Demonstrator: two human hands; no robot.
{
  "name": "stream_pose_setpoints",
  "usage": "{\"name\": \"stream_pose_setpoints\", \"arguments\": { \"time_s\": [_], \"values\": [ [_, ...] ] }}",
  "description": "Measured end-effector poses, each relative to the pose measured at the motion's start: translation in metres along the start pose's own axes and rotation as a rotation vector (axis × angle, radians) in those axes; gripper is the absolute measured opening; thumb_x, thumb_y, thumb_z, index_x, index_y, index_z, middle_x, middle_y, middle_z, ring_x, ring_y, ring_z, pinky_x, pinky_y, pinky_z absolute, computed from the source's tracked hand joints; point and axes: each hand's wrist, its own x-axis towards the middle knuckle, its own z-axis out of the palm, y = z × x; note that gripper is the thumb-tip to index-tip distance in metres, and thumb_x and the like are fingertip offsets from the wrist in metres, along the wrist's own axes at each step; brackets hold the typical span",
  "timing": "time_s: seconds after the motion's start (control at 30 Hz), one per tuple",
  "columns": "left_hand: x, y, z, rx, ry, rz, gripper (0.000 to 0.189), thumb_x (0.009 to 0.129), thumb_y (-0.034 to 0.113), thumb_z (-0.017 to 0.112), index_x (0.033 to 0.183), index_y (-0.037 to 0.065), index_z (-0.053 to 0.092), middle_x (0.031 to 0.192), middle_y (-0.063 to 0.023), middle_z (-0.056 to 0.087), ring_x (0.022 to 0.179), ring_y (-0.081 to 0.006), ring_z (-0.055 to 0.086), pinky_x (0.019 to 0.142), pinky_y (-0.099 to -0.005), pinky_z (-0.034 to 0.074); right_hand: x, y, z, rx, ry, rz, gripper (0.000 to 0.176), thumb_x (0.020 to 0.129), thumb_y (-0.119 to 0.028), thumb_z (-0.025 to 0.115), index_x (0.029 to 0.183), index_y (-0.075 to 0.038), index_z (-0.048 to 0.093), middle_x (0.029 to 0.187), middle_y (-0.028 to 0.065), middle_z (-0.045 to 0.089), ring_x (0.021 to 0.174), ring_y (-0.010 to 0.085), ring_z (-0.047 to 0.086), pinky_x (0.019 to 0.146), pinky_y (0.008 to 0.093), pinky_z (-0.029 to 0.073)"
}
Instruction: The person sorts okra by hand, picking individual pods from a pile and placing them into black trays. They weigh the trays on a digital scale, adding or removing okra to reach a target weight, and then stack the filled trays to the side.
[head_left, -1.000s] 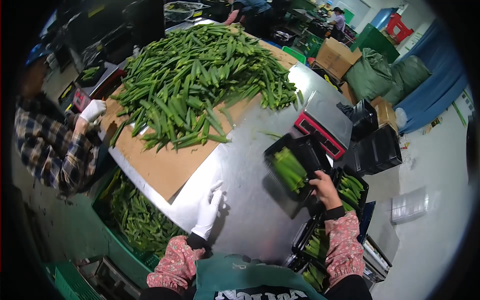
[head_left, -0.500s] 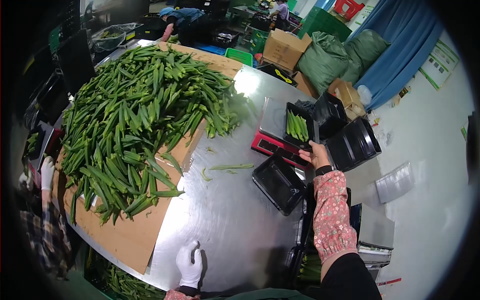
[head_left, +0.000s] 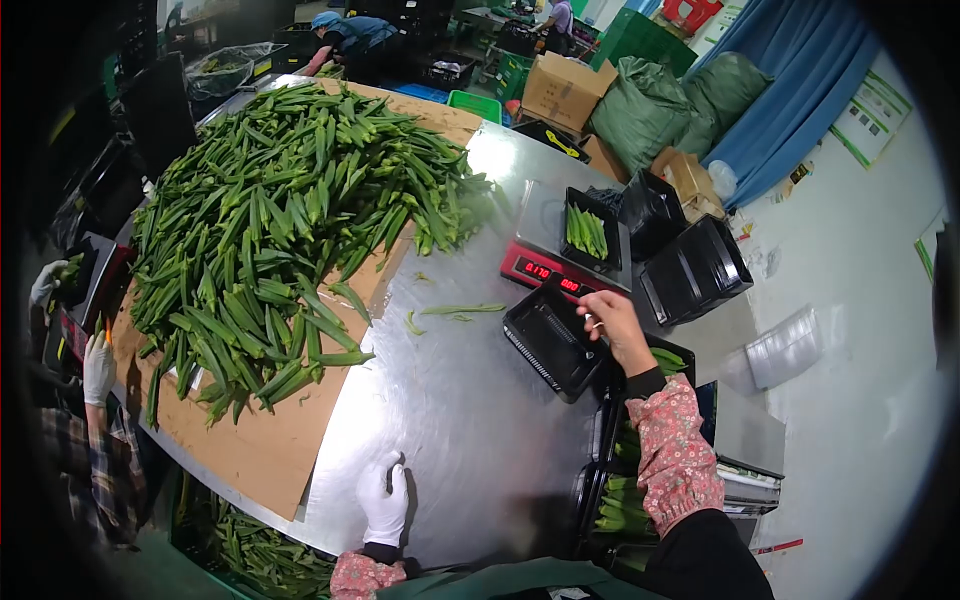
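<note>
My right hand (head_left: 614, 325), bare, hovers open over the right corner of a bare black tray (head_left: 553, 341), just in front of the red scale (head_left: 541, 272). Its fingers are loosely bent and apart, with nothing seen in them. On the scale's metal plate sits a black tray of okra (head_left: 586, 231), and the red digits look like 0.170 and 0.00. My left hand (head_left: 382, 503), in a white glove, rests on the metal table (head_left: 455, 440), empty, fingers partly curled and thumb apart. A large heap of okra (head_left: 290, 220) covers the brown cardboard (head_left: 275, 465) to the left.
Loose okra bits (head_left: 462, 309) lie mid-table. Black trays filled with okra (head_left: 622, 505) stand beneath my right forearm. Stacked black trays (head_left: 695, 270) stand beyond the scale. At the left edge, a co-worker's gloved hand (head_left: 98, 370) is beside another scale. A green crate (head_left: 250, 550) holds more okra below.
My right hand has let go of the okra tray on the scale and drawn back toward me. The scale's display now shows lit digits. My left hand stays at the same table spot.
</note>
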Motion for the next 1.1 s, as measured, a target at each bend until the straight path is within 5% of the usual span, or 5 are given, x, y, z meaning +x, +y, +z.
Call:
{"name": "stream_pose_setpoints", "arguments": {
  "time_s": [0.4,0.53,0.87,0.97,1.1],
  "values": [
    [0.009,0.011,-0.009,-0.023,0.074,0.005,0.014,0.082,0.005,0.068,0.096,0.007,0.069,0.08,-0.0105,0.067,0.072,-0.0275,0.065,0.065,-0.0366,0.051,-0.038,-0.004,0.216,-0.628,-0.696,-0.258,0.025,0.096,-0.024,0.06,0.104,-0.001,0.067,0.085,0.0055,0.068,0.068,0.0112,0.065,0.056,0.0276,0.05],
    [0.009,0.011,-0.012,-0.004,0.069,0.005,0.013,0.081,0.005,0.069,0.095,0.008,0.07,0.084,-0.0087,0.069,0.075,-0.0257,0.067,0.068,-0.0354,0.052,-0.034,0.008,0.28,-0.601,-0.655,-0.524,0.025,0.089,-0.023,0.063,0.1,-0.001,0.067,0.087,0.0158,0.07,0.077,0.0296,0.068,0.07,0.0393,0.052],
    [0.007,0.006,-0.012,0.036,0.077,0.031,0.016,0.08,0.011,0.072,0.096,0.011,0.068,0.077,-0.0037,0.064,0.069,-0.0231,0.062,0.062,-0.0361,0.05,-0.029,0.048,0.376,-0.937,-0.358,-0.967,0.024,0.081,-0.021,0.07,0.092,-0.002,0.061,0.093,0.0152,0.057,0.093,0.0346,0.06,0.073,0.0438,0.05],
    [0.008,0.008,-0.013,0.045,0.067,0.029,0.016,0.08,0.011,0.071,0.096,0.012,0.068,0.078,-0.0034,0.064,0.07,-0.0225,0.063,0.062,-0.0359,0.049,-0.032,0.039,0.368,-0.888,-0.265,-1.013,0.024,0.083,-0.02,0.068,0.092,0.0,0.056,0.096,0.0185,0.06,0.092,0.039,0.061,0.072,0.0491,0.049],
    [0.009,0.013,-0.015,0.069,0.069,0.034,0.015,0.08,0.012,0.071,0.095,0.012,0.068,0.078,-0.0032,0.063,0.071,-0.0219,0.062,0.063,-0.0355,0.05,-0.017,0.029,0.374,-0.809,-0.217,-0.67,0.03,0.086,-0.021,0.063,0.102,0.002,0.052,0.102,0.0257,0.064,0.085,0.0459,0.064,0.07,0.0571,0.047]
  ]
}}
